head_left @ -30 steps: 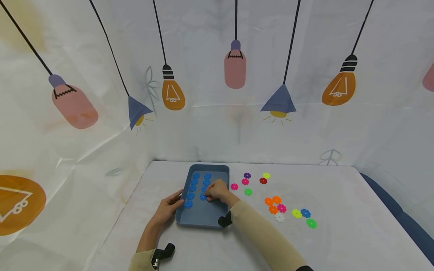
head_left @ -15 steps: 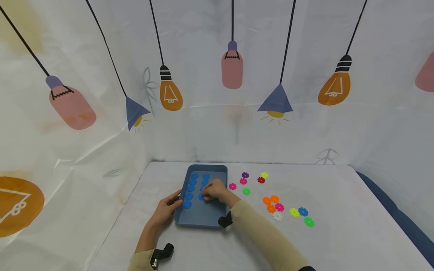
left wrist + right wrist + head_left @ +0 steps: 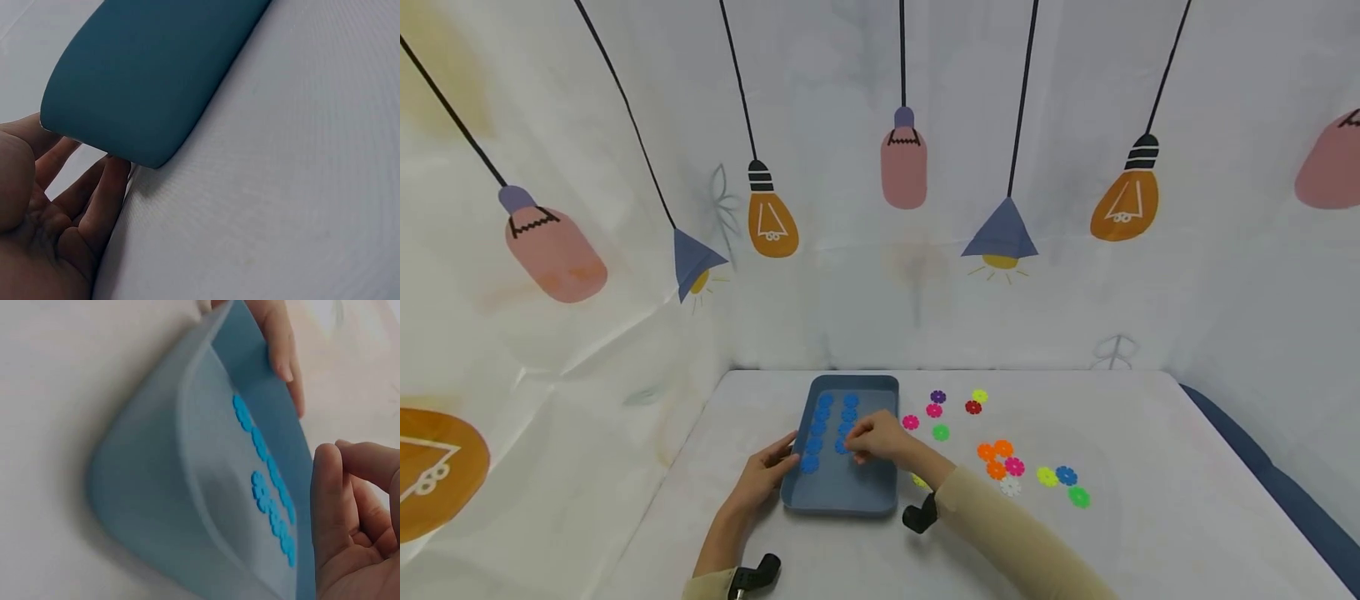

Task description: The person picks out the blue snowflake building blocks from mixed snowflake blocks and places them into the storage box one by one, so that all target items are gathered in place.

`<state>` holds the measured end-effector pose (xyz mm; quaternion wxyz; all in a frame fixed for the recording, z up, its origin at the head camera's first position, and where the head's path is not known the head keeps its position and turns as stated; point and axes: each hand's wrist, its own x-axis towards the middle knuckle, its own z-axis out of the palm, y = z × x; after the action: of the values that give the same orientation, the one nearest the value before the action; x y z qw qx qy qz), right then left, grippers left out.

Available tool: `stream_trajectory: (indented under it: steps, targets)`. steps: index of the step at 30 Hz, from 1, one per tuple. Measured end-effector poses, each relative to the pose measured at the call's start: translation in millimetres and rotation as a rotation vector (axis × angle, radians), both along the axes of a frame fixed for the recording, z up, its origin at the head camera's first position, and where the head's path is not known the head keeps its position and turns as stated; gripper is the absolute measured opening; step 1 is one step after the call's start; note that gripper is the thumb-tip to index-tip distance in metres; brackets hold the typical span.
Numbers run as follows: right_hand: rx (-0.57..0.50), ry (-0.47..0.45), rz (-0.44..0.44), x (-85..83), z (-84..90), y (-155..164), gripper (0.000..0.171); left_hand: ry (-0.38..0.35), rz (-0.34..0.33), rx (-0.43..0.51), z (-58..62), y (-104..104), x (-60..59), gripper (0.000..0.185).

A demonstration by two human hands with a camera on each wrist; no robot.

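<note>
White-clothed table, lamp-print backdrop behind. Blue tray lower centre, blue discs inside in two rows. Left hand flat on tray's left wall, fingers straight. Right hand over tray, fingers curled; can't tell if it's gripping a disc. Coloured discs scattered right of tray.

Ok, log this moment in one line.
left hand: steadies tray | right hand: over blue discs | loose discs: table
</note>
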<state>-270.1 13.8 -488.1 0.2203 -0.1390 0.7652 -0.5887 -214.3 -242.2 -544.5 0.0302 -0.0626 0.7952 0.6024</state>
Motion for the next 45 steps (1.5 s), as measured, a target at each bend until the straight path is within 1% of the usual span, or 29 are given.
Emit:
stream_trajectory:
  steps: [3, 7, 13, 18, 27, 37, 41, 45]
  targets:
    - [-0.014, 0.001, 0.025, 10.3, -1.2, 11.9, 0.01, -0.01, 0.001, -0.003, -3.7, 0.1, 2.2, 0.055]
    - [-0.015, 0.014, 0.056, 18.3, 3.8, 31.3, 0.011, -0.022, 0.006, -0.006, -4.1, 0.7, 2.0, 0.055]
    - [-0.011, 0.039, 0.058, 25.7, 6.6, 61.2, 0.012, -0.022, 0.015, -0.007, -0.4, 1.7, 2.4, 0.056]
    - [-0.022, 0.049, 0.037, 31.8, 6.7, 86.2, 0.018, -0.008, 0.005, -0.029, -1.1, 0.0, 3.9, 0.057]
    - [0.003, 0.066, -0.034, 35.6, 15.7, 134.3, 0.022, -0.024, 0.01, -0.01, 0.8, 0.7, 3.6, 0.058]
    - [0.036, 0.044, -0.162, 35.3, 10.7, 193.4, 0.034, -0.009, 0.012, -0.019, 2.2, 0.6, 6.1, 0.059]
    - [0.06, 0.041, -0.223, 36.3, 8.5, 216.4, 0.038, -0.001, 0.009, -0.018, 0.4, -0.6, 3.8, 0.059]
    - [0.077, 0.023, -0.296, 38.3, 7.0, 238.8, 0.041, 0.021, -0.017, -0.031, -2.3, -1.3, -0.1, 0.057]
